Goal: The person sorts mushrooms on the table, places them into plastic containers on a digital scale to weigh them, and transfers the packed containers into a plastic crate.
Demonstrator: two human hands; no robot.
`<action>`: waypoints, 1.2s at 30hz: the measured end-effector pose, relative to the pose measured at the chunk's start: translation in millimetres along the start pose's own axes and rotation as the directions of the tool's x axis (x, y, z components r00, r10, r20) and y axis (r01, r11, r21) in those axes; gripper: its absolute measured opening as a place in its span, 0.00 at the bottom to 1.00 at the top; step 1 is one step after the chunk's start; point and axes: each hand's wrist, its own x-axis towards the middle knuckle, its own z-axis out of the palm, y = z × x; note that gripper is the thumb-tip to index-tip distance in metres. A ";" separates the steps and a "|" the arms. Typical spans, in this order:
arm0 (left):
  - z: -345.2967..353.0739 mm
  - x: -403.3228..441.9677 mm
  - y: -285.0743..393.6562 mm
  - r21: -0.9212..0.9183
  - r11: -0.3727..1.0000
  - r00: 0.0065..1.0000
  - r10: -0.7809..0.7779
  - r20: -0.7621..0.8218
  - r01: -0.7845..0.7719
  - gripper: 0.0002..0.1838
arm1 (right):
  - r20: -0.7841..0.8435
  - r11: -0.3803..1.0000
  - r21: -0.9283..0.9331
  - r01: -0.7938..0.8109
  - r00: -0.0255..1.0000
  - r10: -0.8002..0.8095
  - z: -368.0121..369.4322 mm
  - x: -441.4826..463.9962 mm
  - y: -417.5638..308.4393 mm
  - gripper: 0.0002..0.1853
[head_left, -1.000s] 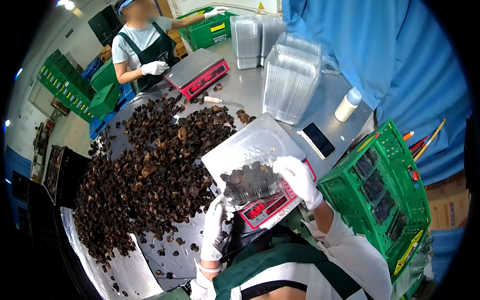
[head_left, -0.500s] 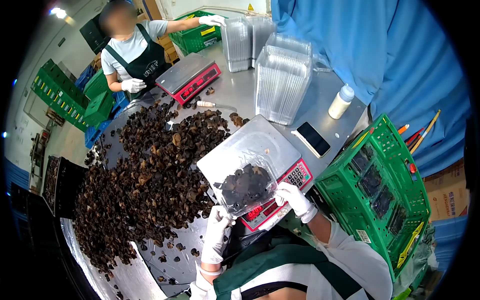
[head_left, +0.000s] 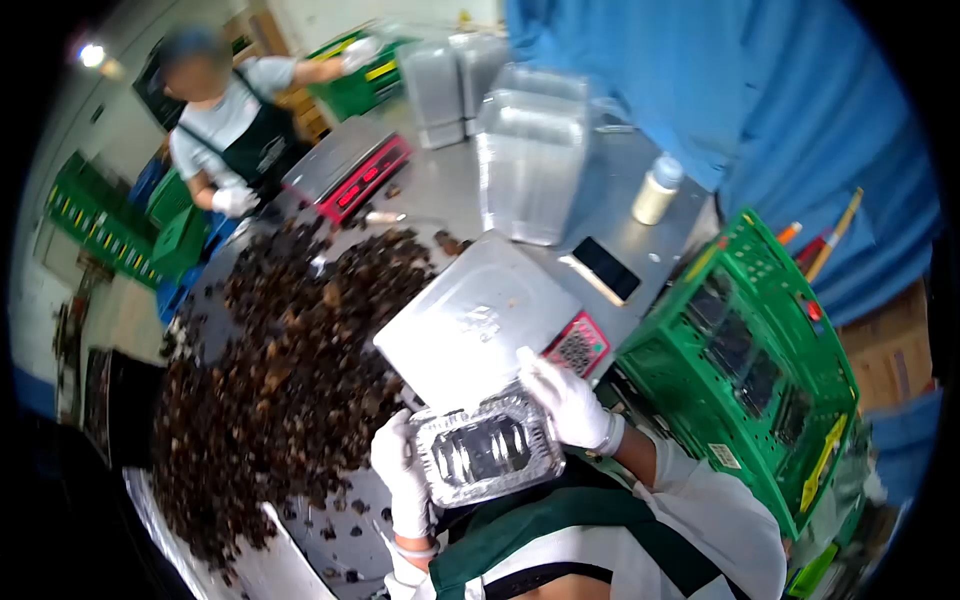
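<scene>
A clear plastic container [head_left: 485, 450] with dark wood ear mushrooms inside is held near my body, its ridged face toward me. White-gloved, my left hand [head_left: 402, 470] grips its left edge. On the opposite edge, the fingers of my right hand [head_left: 572, 402] are closed around the upper right corner. The container is just in front of the scale [head_left: 475, 310] and covers part of its red panel. Nothing lies on the scale's metal plate. A large heap of wood ear mushrooms [head_left: 290, 370] spreads to the left of the scale.
Stacked clear containers [head_left: 530, 160], a phone [head_left: 603, 270] and a bottle [head_left: 657, 190] stand beyond the scale. At right is a green crate [head_left: 660, 370] with several filled containers. A co-worker [head_left: 225, 130] stands across the table by a second scale [head_left: 345, 170].
The container has come off the scale's front area toward my body and now shows its ridged face. My right hand has moved up and left along with it. The view is blurrier.
</scene>
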 end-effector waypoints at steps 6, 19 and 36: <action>24.7 24.4 24.0 -0.462 0.800 0.890 -0.186 0.416 0.383 0.12 | 0.019 0.973 0.215 0.078 0.996 -0.084 -89.1 24.0 -15.1 0.37; 44.6 32.8 16.5 -0.194 0.860 0.733 -0.259 0.630 0.471 0.16 | -0.713 0.431 -0.279 -0.858 0.486 0.505 -316.7 -149.6 42.6 0.32; 44.2 -22.9 -2.3 -0.242 0.832 0.853 -0.424 0.305 0.500 0.08 | 0.342 0.132 0.172 -0.976 0.185 0.921 -240.8 -155.8 197.9 0.20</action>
